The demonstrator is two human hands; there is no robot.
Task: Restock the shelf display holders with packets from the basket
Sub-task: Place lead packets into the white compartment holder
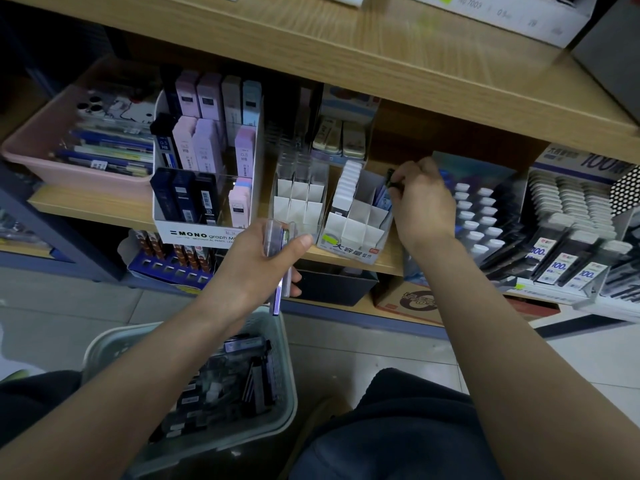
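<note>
Shelf-edge holder (349,230), left hand (256,261) grips packets (275,237), right hand (424,199) pinches packet (393,180)

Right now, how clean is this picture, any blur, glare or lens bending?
Head view: wide-angle lens bows the upper shelf; boxes on top are smeared; packets in the basket look soft and dim; print on the MONO holder is readable; no strong glare.

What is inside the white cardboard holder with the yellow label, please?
A row of white packets fills its left column, blue packets sit at the right, and the front cells are bare. The right hand, pinching a dark packet, covers the right rear.
</note>
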